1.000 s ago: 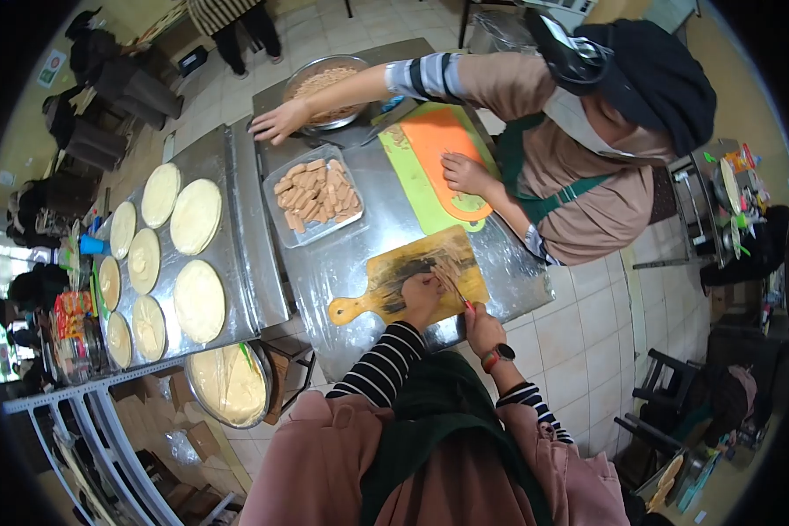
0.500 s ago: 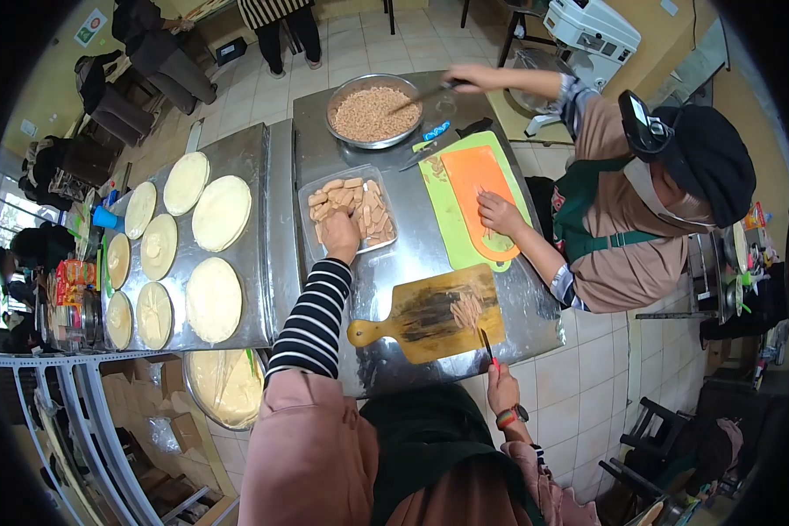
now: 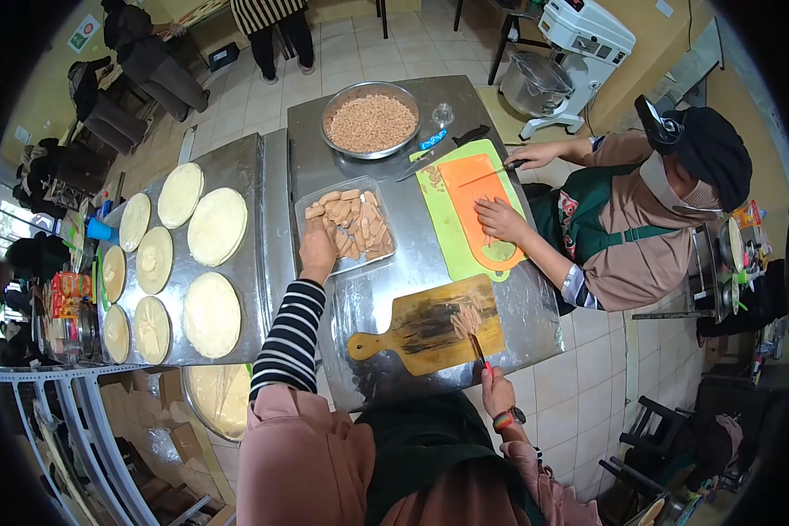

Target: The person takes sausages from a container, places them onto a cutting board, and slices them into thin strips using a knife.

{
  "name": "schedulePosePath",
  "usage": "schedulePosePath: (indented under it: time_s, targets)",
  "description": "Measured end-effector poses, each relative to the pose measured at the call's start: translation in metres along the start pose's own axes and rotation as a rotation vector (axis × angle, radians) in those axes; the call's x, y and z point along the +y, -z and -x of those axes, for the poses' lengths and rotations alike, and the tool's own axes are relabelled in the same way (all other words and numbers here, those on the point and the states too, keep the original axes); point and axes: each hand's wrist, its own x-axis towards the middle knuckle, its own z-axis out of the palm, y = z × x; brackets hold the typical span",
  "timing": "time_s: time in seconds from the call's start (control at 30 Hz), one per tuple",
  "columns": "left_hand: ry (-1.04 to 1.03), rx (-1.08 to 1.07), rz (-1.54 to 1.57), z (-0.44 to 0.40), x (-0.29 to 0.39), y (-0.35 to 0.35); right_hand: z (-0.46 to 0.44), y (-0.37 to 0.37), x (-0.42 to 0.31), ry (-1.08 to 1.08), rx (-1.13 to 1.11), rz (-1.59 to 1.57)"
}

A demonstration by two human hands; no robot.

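Observation:
My left hand (image 3: 317,251) is at the left side of a clear plastic container (image 3: 379,255) of brown sausage pieces (image 3: 359,223); its fingertips are partly hidden among them. A red-handled knife (image 3: 485,359) is held in my right hand (image 3: 498,393), its blade over the right part of a wooden cutting board (image 3: 412,326). Thin cut strips (image 3: 466,321) lie on that board by the blade.
A co-worker (image 3: 640,210) stands at the right, one hand on an orange board (image 3: 473,188) over a green one, the other holding a knife. A metal bowl (image 3: 371,123) of chopped pieces is at the back. Round dough discs (image 3: 217,226) cover the left table.
My left hand left the wooden board for the container, then shifted to its left side. My right hand's knife is back over the strips. The co-worker's knife moved from the bowl to the orange board.

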Motion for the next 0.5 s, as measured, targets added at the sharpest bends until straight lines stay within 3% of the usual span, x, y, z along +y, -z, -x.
schedulePosePath:
  time_s: [0.03,0.07,0.13,0.2,0.33,0.47,0.5]
  targets:
    - [-0.113,0.129,0.084,0.001,-0.005,-0.003,0.000,-0.001,-0.002,0.010,0.003,-0.009]
    - [-0.113,0.122,0.088,0.009,-0.006,-0.007,0.000,-0.004,-0.004,0.002,0.003,-0.006]
    - [-0.148,-0.241,0.338,0.039,0.013,-0.002,-0.002,-0.013,-0.008,0.018,0.008,-0.014]
    - [-0.104,-0.348,0.392,0.094,0.063,0.012,0.000,-0.016,-0.015,0.012,-0.007,-0.019]
    - [-0.024,-0.501,0.577,0.191,0.079,-0.032,0.003,-0.036,-0.024,0.002,-0.036,-0.122]
    - [0.092,-0.528,0.544,0.233,0.088,-0.058,0.013,-0.049,-0.026,-0.044,-0.045,-0.137]
    - [0.038,-0.428,0.548,0.237,0.087,-0.065,0.016,-0.052,-0.026,-0.025,-0.051,-0.140]
